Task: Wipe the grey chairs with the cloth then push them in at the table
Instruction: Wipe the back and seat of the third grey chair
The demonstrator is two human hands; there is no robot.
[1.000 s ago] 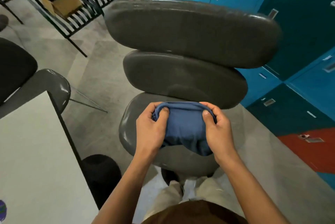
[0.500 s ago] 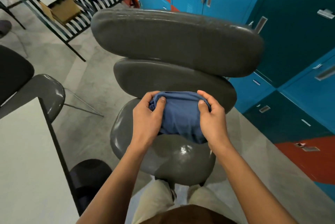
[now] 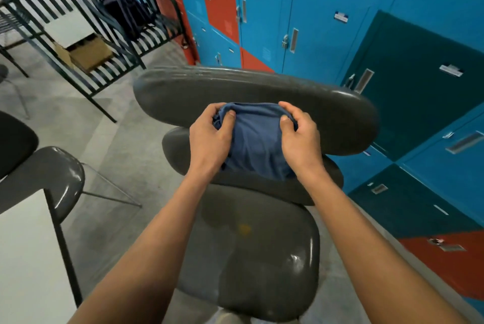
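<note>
Grey chair [image 3: 248, 266], nearest item: glossy moulded seat directly below the camera, between the two forearms. Two oblong back pads rise beyond the seat, the lower one narrower, the upper one wider. Both pads run with their long axis left to right across the view, the right end set a little farther down the frame than the left.

Cloth [image 3: 255, 137], blue, bunched: held in front of the back pads, stretched between the two hands. Its upper edge runs side to side, roughly parallel to the pads; the loose remainder hangs down toward the camera, its lower fringe overlapping the lower pad. Whether it presses on the pads cannot be told.

Left hand [image 3: 209, 140]: at the cloth's left edge, fingers curled over the top, thumb pressed on the near face, gripping the fabric.

Right hand [image 3: 301, 140]: at the cloth's right edge, same hold, fingers wrapped over the top fold and thumb on the front.

Table [image 3: 26, 258], pale top with dark edge: lower left corner, just beside the chair.

Second grey chair [image 3: 52, 179]: left, its seat tucked partly behind the table corner.

Black slatted bench [image 3: 86, 61]: farther left, on the concrete floor, carrying a cardboard box [image 3: 86, 53] and a dark bag [image 3: 125, 12].

Lockers [image 3: 327, 22], blue, teal and orange-red: farthest, filling the right and top.
</note>
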